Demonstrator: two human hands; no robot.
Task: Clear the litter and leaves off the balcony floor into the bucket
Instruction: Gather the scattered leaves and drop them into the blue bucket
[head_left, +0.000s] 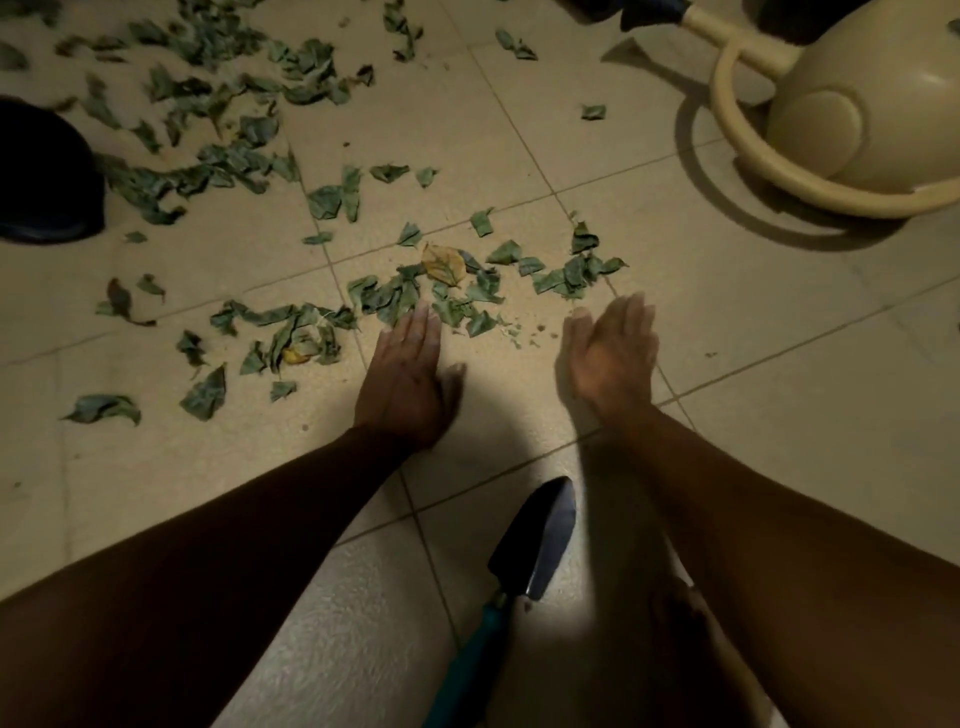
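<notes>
Left hand (410, 374) flat on tiled floor (753, 364), fingers straight; right hand (613, 353) raised on edge, open, holding nothing. Trowel (530, 551) at lower centre, between forearms. Leaves (384, 296) just beyond fingertips: green, curled, torn, one yellowed leaf (444, 265); denser scatter toward upper left. Cream bucket (862, 124), tipped, handle on floor, upper right.

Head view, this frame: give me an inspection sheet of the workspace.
Surface: beige tiled floor, grout lines visible.
Job's things: green leaves scattered; one yellow leaf; bucket not identified.
Clutter: trowel lying between the forearms; cream watering can upper right.
Hands: left hand flat, fingers at the leaves; right hand open, palm inward, empty.
Cables: nothing seen.
Surroundings: dark round object at left edge.
</notes>
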